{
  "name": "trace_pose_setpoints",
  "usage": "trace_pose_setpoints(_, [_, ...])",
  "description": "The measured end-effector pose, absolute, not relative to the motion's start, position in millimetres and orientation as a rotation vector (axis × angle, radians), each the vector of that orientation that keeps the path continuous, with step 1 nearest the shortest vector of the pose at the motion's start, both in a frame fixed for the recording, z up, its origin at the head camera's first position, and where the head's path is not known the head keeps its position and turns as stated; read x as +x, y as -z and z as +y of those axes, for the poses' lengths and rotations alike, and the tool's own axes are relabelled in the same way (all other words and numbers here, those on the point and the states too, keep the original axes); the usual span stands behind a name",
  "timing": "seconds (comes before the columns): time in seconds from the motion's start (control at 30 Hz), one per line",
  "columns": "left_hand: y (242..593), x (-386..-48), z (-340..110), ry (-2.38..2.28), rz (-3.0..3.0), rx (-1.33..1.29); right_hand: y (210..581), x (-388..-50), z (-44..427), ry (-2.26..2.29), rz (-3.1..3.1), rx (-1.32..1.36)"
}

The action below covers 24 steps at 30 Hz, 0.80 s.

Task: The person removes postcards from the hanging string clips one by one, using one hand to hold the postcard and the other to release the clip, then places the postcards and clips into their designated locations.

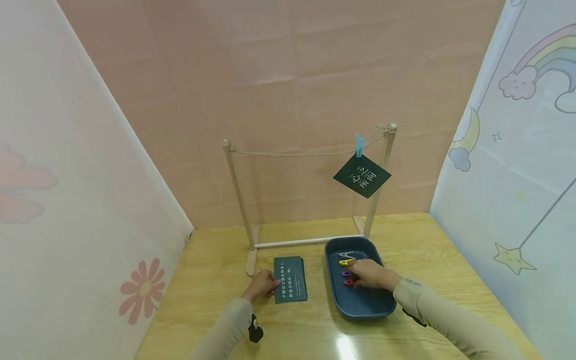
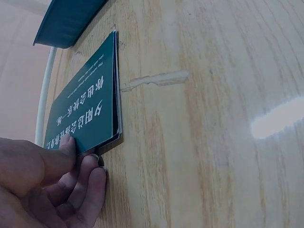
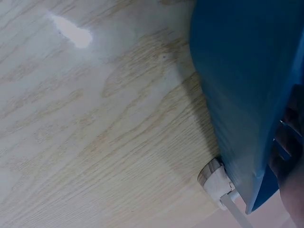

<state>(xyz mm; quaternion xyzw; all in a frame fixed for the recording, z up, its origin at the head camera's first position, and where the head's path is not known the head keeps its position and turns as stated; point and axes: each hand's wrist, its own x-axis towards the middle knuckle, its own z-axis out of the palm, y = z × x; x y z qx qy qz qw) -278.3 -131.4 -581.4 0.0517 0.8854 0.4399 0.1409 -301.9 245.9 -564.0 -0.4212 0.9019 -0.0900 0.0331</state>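
Observation:
My left hand (image 1: 263, 284) is at the left edge of a small stack of dark green cards (image 1: 290, 279) printed with white writing. In the left wrist view the thumb lies on the top card (image 2: 90, 99) and the curled fingers are at its edge, pinching it. My right hand (image 1: 370, 274) reaches into a dark blue tray (image 1: 360, 307), its fingertips at a yellow clothespin (image 1: 345, 262). Purple (image 1: 345, 274) and red (image 1: 349, 283) clothespins lie by the fingers, a pale one (image 1: 346, 255) beyond. The tray wall mostly hides this hand in the right wrist view.
A wooden frame (image 1: 240, 195) with a string (image 1: 292, 154) stands behind the cards and tray. From the string's right part a blue clothespin (image 1: 359, 145) holds a dark card (image 1: 362, 175) by its corner. Printed sheets flank the wooden table (image 1: 211, 300).

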Motion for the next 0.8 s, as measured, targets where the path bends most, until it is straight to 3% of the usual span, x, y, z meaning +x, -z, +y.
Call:
trace_pose_setpoints(0.53, [578.3, -273.0, -127.7, -1.293, 2.557, 0.151, 569.1, -305.4, 240.3, 0.399, 2.75, -1.353])
trace_pose_setpoints(0.8, [576.1, -275.9, -129.1, -1.296, 2.557, 0.182, 567.3, -306.8, 237.8, 0.38, 2.751, -1.252])
